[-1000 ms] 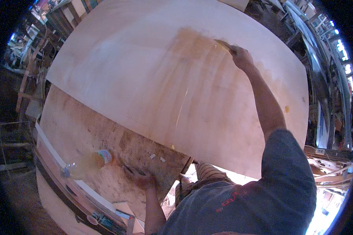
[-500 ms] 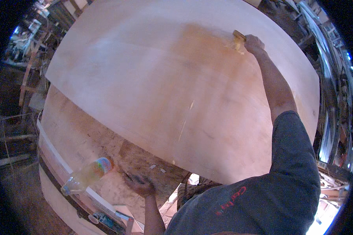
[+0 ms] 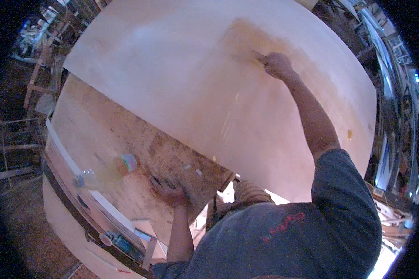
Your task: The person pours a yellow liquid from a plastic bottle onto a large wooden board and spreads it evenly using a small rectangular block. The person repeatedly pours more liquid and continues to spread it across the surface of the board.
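Note:
My right hand (image 3: 280,66) is closed on a small flat spreader (image 3: 260,56), whose edge meets a large pale sheet of board (image 3: 139,97). Around the spreader the sheet carries a wet-looking, yellowish-brown film (image 3: 239,35). Lower left, my left hand (image 3: 172,193) lies with its fingers stretched out on a brown, stained board (image 3: 125,121) partly covered by the sheet. It appears to hold nothing, though blur softens its fingers. Beside it, a clear plastic bottle (image 3: 103,176) with a coloured label and yellowish contents lies on its side.
A yellowish blob (image 3: 349,135) sits near the sheet's right edge. Small pale scraps (image 3: 199,172) lie by my left hand. Along the lower left run a white strip (image 3: 108,209) and a dark bluish object (image 3: 125,245). Stacked long pieces (image 3: 385,116) stand at right.
My right hand has drawn the spreader left and toward me, and the thick yellowish lump under it no longer shows. The view has shifted; my left hand stays on the brown board.

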Motion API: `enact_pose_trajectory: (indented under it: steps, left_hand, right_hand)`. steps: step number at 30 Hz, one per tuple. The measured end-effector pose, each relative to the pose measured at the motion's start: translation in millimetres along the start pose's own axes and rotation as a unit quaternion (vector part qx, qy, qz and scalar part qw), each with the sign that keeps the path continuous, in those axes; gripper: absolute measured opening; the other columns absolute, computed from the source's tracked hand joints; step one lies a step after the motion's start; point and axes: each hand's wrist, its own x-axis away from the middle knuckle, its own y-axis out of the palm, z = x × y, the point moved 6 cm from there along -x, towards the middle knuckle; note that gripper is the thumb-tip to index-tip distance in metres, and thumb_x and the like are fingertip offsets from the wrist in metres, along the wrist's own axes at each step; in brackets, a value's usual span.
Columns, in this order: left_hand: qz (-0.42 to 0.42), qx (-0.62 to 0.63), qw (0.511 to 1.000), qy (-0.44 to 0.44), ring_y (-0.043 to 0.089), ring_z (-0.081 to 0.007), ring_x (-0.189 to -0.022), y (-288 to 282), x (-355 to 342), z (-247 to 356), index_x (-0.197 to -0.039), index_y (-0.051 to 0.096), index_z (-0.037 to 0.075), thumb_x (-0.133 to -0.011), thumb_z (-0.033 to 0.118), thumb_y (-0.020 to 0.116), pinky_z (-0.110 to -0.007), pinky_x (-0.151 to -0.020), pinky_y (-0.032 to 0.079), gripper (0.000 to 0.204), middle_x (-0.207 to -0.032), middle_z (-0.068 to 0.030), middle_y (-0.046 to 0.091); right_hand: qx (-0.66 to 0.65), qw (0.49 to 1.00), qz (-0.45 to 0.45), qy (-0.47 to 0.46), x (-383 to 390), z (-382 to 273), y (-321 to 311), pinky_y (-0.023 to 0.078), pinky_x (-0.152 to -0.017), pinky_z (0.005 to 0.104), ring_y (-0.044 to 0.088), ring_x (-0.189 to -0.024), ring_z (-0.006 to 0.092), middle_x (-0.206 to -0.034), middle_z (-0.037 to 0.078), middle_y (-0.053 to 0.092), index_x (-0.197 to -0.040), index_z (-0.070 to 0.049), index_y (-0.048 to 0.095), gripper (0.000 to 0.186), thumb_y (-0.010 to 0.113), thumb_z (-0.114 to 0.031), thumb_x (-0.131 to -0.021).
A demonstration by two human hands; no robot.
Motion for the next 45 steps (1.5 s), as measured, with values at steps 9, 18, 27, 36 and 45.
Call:
enact_pose_trajectory:
  steps: [9, 18, 27, 36, 45]
  left_hand:
    - [-0.025, -0.011, 0.999, 0.017, 0.031, -0.041, -0.152, 5.0, 6.0, -14.4, -0.153, 0.044, -0.004, -0.097, 0.038, 0.056, -0.054, -0.125, 0.02, 0.071, -0.165, -0.0251, 0.031]
    - [-0.023, 0.017, 1.0, 0.003, 0.03, -0.0399, -0.153, -4.1, 6.3, -8.3, -0.153, 0.042, -0.005, -0.095, 0.036, 0.057, -0.056, -0.125, 0.02, 0.072, -0.165, -0.0252, 0.031]
    - [0.008, 0.047, 0.999, -0.004, 0.031, -0.0435, -0.151, 12.0, 10.8, -14.8, -0.157, 0.035, -0.004, -0.098, 0.037, 0.058, -0.055, -0.126, 0.02, 0.075, -0.164, -0.0251, 0.033]
    - [0.012, 0.011, 0.999, 0.028, 0.035, -0.0461, -0.147, 7.5, 8.0, -7.5, -0.159, 0.035, 0.0, -0.104, 0.045, 0.048, -0.057, -0.122, 0.027, 0.072, -0.16, -0.0291, 0.036]
    - [-0.007, -0.04, 0.999, 0.023, 0.035, -0.0491, -0.148, 10.4, 4.6, -4.9, -0.159, 0.038, 0.001, -0.107, 0.045, 0.043, -0.056, -0.122, 0.028, 0.068, -0.16, -0.0326, 0.035]
  right_hand:
    - [-0.075, 0.994, -0.073, -0.013, 158.0, -180.8, -8.2, 0.059, -0.077, 0.0517, 0.073, -0.087, 0.0381, -0.093, 0.018, 0.075, -0.095, -0.009, 0.077, 0.022, 0.072, -0.026, -0.083]
    - [-0.118, 0.987, -0.079, -0.07, 277.3, -269.6, 3.8, 0.059, -0.074, 0.0464, 0.075, -0.082, 0.0372, -0.08, 0.018, 0.073, -0.096, -0.012, 0.081, 0.02, 0.07, -0.021, -0.082]
    - [-0.644, 0.74, 0.052, 0.187, 275.9, -6.4, -7.5, 0.054, -0.092, 0.035, 0.068, -0.098, 0.0163, -0.108, 0.004, 0.074, -0.114, 0.0, 0.075, 0.037, 0.082, -0.025, -0.088]
    - [-0.22, 0.944, 0.169, 0.18, 66.2, 184.9, 9.8, 0.056, -0.087, 0.0471, 0.073, -0.1, 0.0321, -0.109, 0.017, 0.075, -0.127, -0.015, 0.071, 0.031, 0.062, -0.025, -0.099]
    - [-0.059, 0.978, 0.024, 0.201, -21.5, 218.5, 30.1, 0.055, -0.095, 0.0507, 0.071, -0.11, 0.0353, -0.115, 0.014, 0.075, -0.123, -0.022, 0.074, 0.031, 0.055, -0.021, -0.098]
